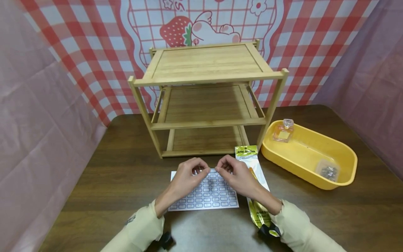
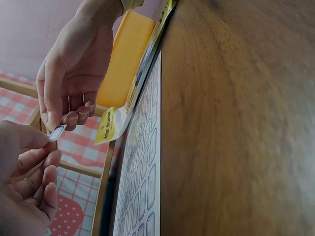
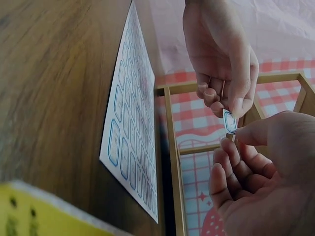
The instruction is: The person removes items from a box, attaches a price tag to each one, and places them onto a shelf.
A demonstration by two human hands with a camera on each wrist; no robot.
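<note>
Between both hands is one small white label sticker (image 3: 230, 122) with a blue frame printed on it. My left hand (image 1: 188, 175) pinches one end of it with thumb and forefinger. At its other end, the thumb and forefinger of my right hand (image 1: 237, 175) pinch it too. Below the hands lies a white sheet of blue-framed label stickers (image 1: 204, 199), flat on the table. The wrist views show the small label held above that sheet, apart from it.
A three-tier wooden shelf (image 1: 207, 123) stands behind the sheet. Right of the sheet lies a brush package (image 1: 259, 171) with yellow ends. Farther right, a yellow basin (image 1: 296, 169) holds a perfume bottle (image 1: 283, 131) and a small clear box (image 1: 328, 170) of grey bits.
</note>
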